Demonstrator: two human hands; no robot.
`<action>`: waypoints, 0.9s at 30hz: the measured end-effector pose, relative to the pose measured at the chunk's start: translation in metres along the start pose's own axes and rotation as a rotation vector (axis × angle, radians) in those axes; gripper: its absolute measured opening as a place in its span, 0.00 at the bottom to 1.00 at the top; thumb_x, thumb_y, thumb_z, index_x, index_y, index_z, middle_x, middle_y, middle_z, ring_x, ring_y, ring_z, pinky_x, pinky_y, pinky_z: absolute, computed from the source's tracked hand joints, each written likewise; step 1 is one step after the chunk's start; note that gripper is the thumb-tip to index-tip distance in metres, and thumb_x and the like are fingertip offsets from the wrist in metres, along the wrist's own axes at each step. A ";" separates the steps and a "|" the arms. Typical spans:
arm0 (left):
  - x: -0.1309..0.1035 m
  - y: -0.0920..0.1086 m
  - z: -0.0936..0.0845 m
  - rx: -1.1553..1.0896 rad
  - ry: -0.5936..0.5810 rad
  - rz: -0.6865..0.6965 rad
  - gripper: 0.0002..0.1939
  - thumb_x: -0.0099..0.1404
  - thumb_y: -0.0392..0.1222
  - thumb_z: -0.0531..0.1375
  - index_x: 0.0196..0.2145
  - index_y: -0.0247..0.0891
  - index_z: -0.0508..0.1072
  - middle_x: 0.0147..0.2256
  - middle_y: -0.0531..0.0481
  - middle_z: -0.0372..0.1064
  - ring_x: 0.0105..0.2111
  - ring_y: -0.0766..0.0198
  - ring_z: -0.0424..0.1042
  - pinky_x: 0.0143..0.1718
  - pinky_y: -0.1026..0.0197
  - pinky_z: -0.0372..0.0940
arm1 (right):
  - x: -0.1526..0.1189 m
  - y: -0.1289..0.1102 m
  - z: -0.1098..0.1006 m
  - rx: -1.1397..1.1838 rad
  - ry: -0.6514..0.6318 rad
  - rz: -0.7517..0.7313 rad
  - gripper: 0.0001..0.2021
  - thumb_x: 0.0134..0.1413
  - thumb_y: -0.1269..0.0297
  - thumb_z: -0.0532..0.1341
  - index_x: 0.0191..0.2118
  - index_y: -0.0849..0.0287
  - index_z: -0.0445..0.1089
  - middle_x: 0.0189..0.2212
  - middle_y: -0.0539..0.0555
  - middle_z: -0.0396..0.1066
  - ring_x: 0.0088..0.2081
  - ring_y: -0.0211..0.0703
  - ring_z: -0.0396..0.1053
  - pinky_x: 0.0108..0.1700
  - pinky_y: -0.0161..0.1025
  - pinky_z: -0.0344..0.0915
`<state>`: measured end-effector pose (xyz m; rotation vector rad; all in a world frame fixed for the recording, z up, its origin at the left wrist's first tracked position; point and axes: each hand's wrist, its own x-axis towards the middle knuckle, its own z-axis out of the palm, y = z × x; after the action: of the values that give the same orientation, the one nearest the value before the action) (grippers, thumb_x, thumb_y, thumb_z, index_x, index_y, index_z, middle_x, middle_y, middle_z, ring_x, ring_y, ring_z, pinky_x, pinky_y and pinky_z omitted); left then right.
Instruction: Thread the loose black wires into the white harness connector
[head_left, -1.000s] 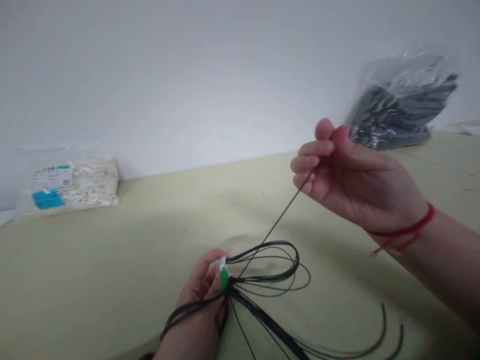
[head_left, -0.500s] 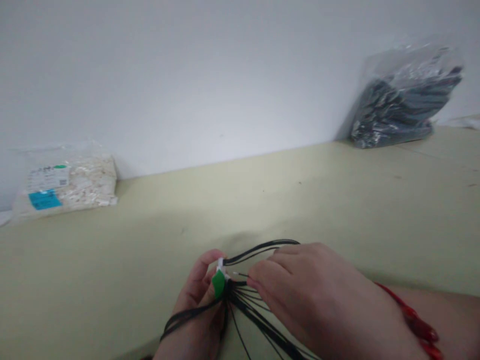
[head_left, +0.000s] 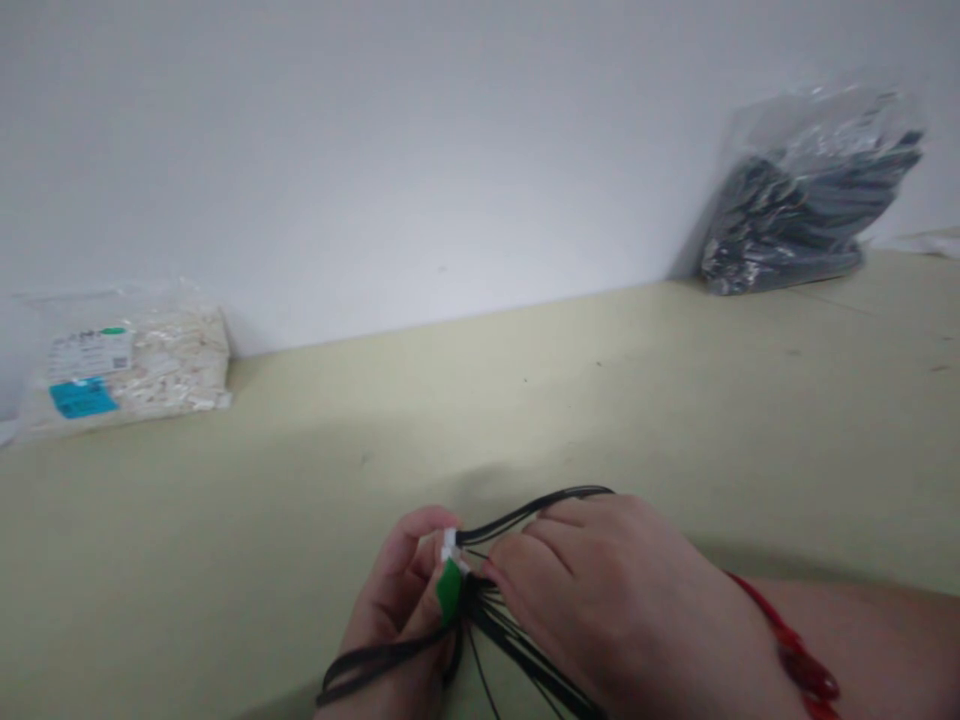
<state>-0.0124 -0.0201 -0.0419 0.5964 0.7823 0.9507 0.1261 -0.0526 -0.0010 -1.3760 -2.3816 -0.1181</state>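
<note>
Has brought the right hand (head_left: pixel 600 590) down from the middle right of the frame, where a thin black wire (head_left: pixel 478 555) was drawn out taut, to the lower centre. Now pinches the wire close to the white connector (head_left: pixel 450 540) with fingertips almost touching it. Over the last half second, has narrowed the small gap in which the wire's pale tip showed; cannot tell whether the tip is seated or only resting against the housing.

Keeps the left hand (head_left: pixel 390 600) clasped on the connector at lower centre, beside the green tag (head_left: pixel 448 590), much as before. Suggests a shift from pulling the strand straight to close, fine work at the connector face.

Shows the black wire bundle (head_left: pixel 525 657) fanning toward the bottom edge, with more looping (head_left: pixel 375 655) over the left wrist. Leaves the bag of white connectors (head_left: pixel 180 360) at left on the surface (head_left: pixel 375 420).
</note>
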 end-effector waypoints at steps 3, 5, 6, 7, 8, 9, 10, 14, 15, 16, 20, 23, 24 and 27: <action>0.002 0.000 -0.004 0.087 -0.013 0.054 0.16 0.45 0.44 0.67 0.31 0.47 0.66 0.21 0.57 0.69 0.21 0.75 0.67 0.23 0.76 0.62 | -0.001 -0.002 0.000 -0.019 -0.010 0.020 0.04 0.50 0.74 0.56 0.28 0.60 0.65 0.23 0.50 0.66 0.22 0.41 0.59 0.25 0.40 0.45; 0.003 0.000 -0.008 0.149 -0.023 0.067 0.15 0.46 0.43 0.66 0.31 0.45 0.66 0.22 0.57 0.68 0.21 0.75 0.66 0.23 0.75 0.61 | -0.002 -0.004 0.001 -0.026 0.016 0.010 0.04 0.47 0.74 0.58 0.27 0.60 0.65 0.23 0.49 0.66 0.22 0.41 0.59 0.25 0.40 0.44; 0.004 0.000 -0.009 0.178 -0.037 0.062 0.14 0.47 0.43 0.65 0.31 0.45 0.66 0.22 0.57 0.68 0.21 0.75 0.65 0.23 0.75 0.61 | -0.003 -0.005 0.001 -0.025 0.036 0.006 0.04 0.46 0.74 0.58 0.26 0.60 0.64 0.22 0.49 0.66 0.21 0.41 0.58 0.25 0.40 0.44; 0.004 0.000 -0.011 0.201 -0.050 0.056 0.13 0.47 0.43 0.65 0.31 0.45 0.66 0.22 0.57 0.68 0.21 0.76 0.65 0.24 0.75 0.61 | -0.003 -0.005 0.003 -0.027 0.055 0.012 0.04 0.45 0.74 0.59 0.25 0.60 0.64 0.22 0.48 0.65 0.21 0.41 0.58 0.25 0.40 0.44; 0.004 0.000 -0.012 0.219 -0.066 0.050 0.12 0.48 0.43 0.64 0.31 0.45 0.66 0.21 0.57 0.67 0.21 0.76 0.64 0.24 0.75 0.61 | -0.003 -0.006 0.004 -0.027 0.070 0.022 0.04 0.44 0.74 0.59 0.25 0.60 0.64 0.21 0.48 0.65 0.21 0.41 0.58 0.25 0.40 0.44; 0.004 0.000 -0.013 0.234 -0.083 0.045 0.11 0.49 0.42 0.63 0.31 0.45 0.66 0.22 0.57 0.67 0.22 0.76 0.64 0.25 0.75 0.61 | -0.003 -0.006 0.006 -0.021 0.078 0.034 0.04 0.44 0.74 0.60 0.25 0.60 0.64 0.21 0.48 0.65 0.21 0.41 0.58 0.25 0.40 0.44; 0.004 -0.001 -0.013 0.243 -0.095 0.044 0.11 0.49 0.42 0.63 0.30 0.44 0.66 0.22 0.57 0.67 0.22 0.77 0.64 0.25 0.75 0.61 | -0.002 -0.005 0.007 -0.015 0.093 0.040 0.05 0.44 0.74 0.60 0.25 0.60 0.63 0.21 0.48 0.65 0.21 0.41 0.58 0.25 0.40 0.44; 0.005 0.000 -0.010 0.252 -0.035 0.056 0.12 0.47 0.42 0.64 0.31 0.43 0.67 0.23 0.57 0.67 0.23 0.76 0.65 0.26 0.76 0.61 | 0.001 -0.001 0.006 -0.034 0.127 -0.019 0.04 0.46 0.73 0.60 0.26 0.60 0.63 0.22 0.47 0.64 0.23 0.40 0.58 0.26 0.39 0.48; 0.005 0.001 -0.008 0.239 0.001 0.077 0.13 0.47 0.43 0.65 0.31 0.43 0.67 0.23 0.57 0.68 0.23 0.76 0.66 0.25 0.77 0.62 | 0.001 0.000 0.002 -0.070 0.127 -0.018 0.04 0.46 0.73 0.60 0.27 0.60 0.63 0.23 0.47 0.64 0.24 0.40 0.58 0.27 0.39 0.49; 0.006 0.002 -0.006 0.224 0.036 0.102 0.13 0.47 0.43 0.64 0.32 0.44 0.67 0.23 0.57 0.68 0.23 0.76 0.66 0.25 0.77 0.62 | 0.001 0.000 -0.004 -0.114 0.133 -0.006 0.04 0.45 0.72 0.61 0.27 0.59 0.64 0.23 0.48 0.64 0.25 0.41 0.58 0.27 0.39 0.50; 0.006 0.005 0.005 0.187 0.118 0.145 0.11 0.50 0.45 0.61 0.33 0.46 0.67 0.25 0.57 0.69 0.24 0.76 0.68 0.26 0.78 0.62 | -0.009 0.000 -0.027 -0.199 0.221 0.029 0.06 0.40 0.72 0.62 0.24 0.58 0.63 0.21 0.49 0.62 0.22 0.40 0.56 0.23 0.38 0.48; 0.005 0.007 0.009 0.220 0.136 0.135 0.11 0.52 0.44 0.60 0.35 0.45 0.66 0.26 0.55 0.70 0.26 0.75 0.69 0.27 0.78 0.62 | -0.017 -0.002 -0.027 -0.144 -0.044 0.146 0.08 0.38 0.73 0.59 0.16 0.58 0.62 0.13 0.48 0.58 0.15 0.36 0.48 0.18 0.37 0.38; 0.004 0.008 0.009 0.231 0.138 0.135 0.11 0.52 0.44 0.60 0.35 0.45 0.66 0.26 0.55 0.70 0.26 0.75 0.69 0.27 0.78 0.62 | -0.017 -0.002 -0.024 -0.123 -0.182 0.219 0.08 0.38 0.73 0.58 0.15 0.58 0.63 0.12 0.48 0.58 0.13 0.35 0.46 0.18 0.37 0.36; 0.001 0.008 0.008 0.226 0.107 0.122 0.11 0.51 0.45 0.61 0.34 0.45 0.67 0.26 0.55 0.70 0.26 0.75 0.69 0.27 0.77 0.62 | -0.009 0.000 -0.008 0.006 -0.379 0.300 0.09 0.45 0.67 0.55 0.19 0.58 0.67 0.16 0.49 0.64 0.15 0.34 0.49 0.19 0.36 0.38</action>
<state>-0.0094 -0.0160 -0.0318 0.8014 0.9656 1.0192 0.1330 -0.0620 0.0029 -1.8730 -2.4193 0.2531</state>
